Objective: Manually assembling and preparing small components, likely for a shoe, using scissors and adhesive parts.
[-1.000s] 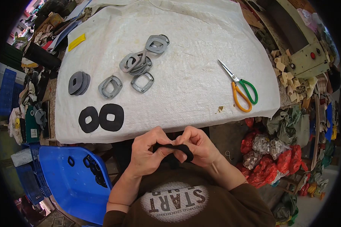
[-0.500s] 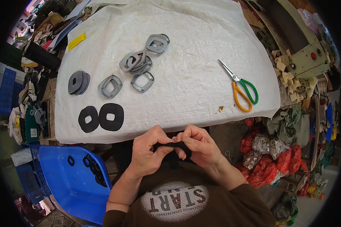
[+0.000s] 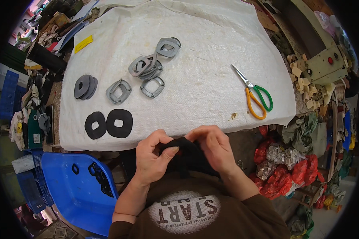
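In front of my body, just off the table's near edge, my left hand [image 3: 152, 154] pinches a dark, soft-looking black piece [image 3: 178, 144] between thumb and fingers. My right hand [image 3: 216, 148] has its curled fingers at the other end of that piece; its thumb is mostly hidden. The piece's full outline blends into the dark area beneath. Nearest on the table lie two flat black rounded pads [image 3: 119, 123] with square holes, side by side. Behind them are a stack of dark grey pads [image 3: 83, 87], a single grey metal frame [image 3: 118, 91] and a pile of grey frames [image 3: 146, 68].
Scissors [image 3: 256, 95] with orange and green handles lie to the right on the white woven sheet [image 3: 203, 91]. A blue tub [image 3: 68, 195] with black rings stands lower left. Red and clear bags [image 3: 281, 167] sit lower right. A yellow strip [image 3: 83, 44] lies far left.
My hands have moved slightly apart, and the right hand has turned so its back shows more. More of the black piece shows between them. The view has shifted slightly.
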Action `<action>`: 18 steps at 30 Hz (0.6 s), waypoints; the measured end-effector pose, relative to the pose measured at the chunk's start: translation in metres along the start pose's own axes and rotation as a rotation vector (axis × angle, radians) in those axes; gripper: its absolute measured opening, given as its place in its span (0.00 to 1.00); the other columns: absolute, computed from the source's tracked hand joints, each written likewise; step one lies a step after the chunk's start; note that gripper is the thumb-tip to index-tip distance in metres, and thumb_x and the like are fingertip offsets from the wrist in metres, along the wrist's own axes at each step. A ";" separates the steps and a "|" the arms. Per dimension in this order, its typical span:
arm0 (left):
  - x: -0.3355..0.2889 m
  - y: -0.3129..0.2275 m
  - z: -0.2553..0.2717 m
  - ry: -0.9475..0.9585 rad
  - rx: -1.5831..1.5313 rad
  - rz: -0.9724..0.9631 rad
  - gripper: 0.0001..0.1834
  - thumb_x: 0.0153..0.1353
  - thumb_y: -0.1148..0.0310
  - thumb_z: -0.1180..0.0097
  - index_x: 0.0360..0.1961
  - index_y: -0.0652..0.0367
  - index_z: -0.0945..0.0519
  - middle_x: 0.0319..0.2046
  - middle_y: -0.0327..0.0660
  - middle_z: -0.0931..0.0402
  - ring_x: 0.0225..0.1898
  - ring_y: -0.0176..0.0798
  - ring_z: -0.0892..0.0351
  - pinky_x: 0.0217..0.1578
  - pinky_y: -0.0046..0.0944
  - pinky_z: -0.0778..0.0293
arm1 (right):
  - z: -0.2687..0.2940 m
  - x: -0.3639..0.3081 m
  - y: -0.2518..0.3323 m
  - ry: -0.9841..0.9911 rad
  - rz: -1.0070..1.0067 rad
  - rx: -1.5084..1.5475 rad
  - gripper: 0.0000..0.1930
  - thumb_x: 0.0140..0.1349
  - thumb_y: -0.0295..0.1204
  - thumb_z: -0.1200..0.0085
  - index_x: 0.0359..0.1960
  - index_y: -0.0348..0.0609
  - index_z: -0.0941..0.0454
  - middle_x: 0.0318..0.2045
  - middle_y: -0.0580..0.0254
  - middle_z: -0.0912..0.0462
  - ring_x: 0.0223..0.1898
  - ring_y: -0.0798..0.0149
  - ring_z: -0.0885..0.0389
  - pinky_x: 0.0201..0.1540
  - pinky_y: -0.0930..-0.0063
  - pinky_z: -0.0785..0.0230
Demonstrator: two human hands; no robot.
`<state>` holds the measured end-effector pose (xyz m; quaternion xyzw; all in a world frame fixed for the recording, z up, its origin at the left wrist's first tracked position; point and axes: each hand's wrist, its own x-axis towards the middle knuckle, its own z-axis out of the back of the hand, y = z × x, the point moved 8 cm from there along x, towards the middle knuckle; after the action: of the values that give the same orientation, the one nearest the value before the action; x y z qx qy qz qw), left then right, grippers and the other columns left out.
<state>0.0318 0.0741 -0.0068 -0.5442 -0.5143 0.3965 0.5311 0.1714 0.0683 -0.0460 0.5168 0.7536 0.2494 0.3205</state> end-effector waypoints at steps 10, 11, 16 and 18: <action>0.001 0.006 -0.002 0.035 0.097 0.111 0.06 0.54 0.74 0.43 0.29 0.65 0.27 0.22 0.34 0.29 0.23 0.24 0.32 0.25 0.25 0.36 | -0.012 -0.006 0.005 0.025 -0.023 -0.698 0.08 0.59 0.29 0.49 0.30 0.35 0.30 0.26 0.61 0.25 0.23 0.72 0.29 0.23 0.79 0.36; 0.001 0.012 -0.004 0.018 -0.026 0.209 0.07 0.55 0.74 0.44 0.31 0.66 0.28 0.23 0.35 0.27 0.25 0.25 0.31 0.27 0.25 0.34 | -0.013 -0.006 0.003 0.022 -0.020 -0.700 0.08 0.59 0.29 0.49 0.30 0.35 0.30 0.26 0.61 0.25 0.23 0.72 0.29 0.23 0.79 0.36; 0.001 0.014 -0.008 -0.113 -0.194 0.219 0.09 0.57 0.73 0.47 0.35 0.68 0.29 0.27 0.37 0.27 0.30 0.25 0.29 0.32 0.24 0.33 | -0.002 -0.003 -0.004 -0.052 -0.087 -0.233 0.10 0.63 0.32 0.54 0.35 0.36 0.32 0.25 0.62 0.26 0.22 0.76 0.29 0.22 0.84 0.31; -0.003 0.019 -0.001 -0.165 -0.209 0.205 0.08 0.58 0.73 0.48 0.35 0.67 0.30 0.27 0.36 0.27 0.30 0.24 0.29 0.32 0.24 0.33 | -0.002 -0.003 -0.005 -0.047 -0.082 -0.255 0.10 0.63 0.32 0.54 0.36 0.36 0.32 0.25 0.62 0.25 0.22 0.76 0.28 0.22 0.84 0.31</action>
<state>0.0352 0.0724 -0.0260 -0.6118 -0.5363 0.4362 0.3844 0.1677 0.0633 -0.0473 0.4463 0.7285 0.3180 0.4111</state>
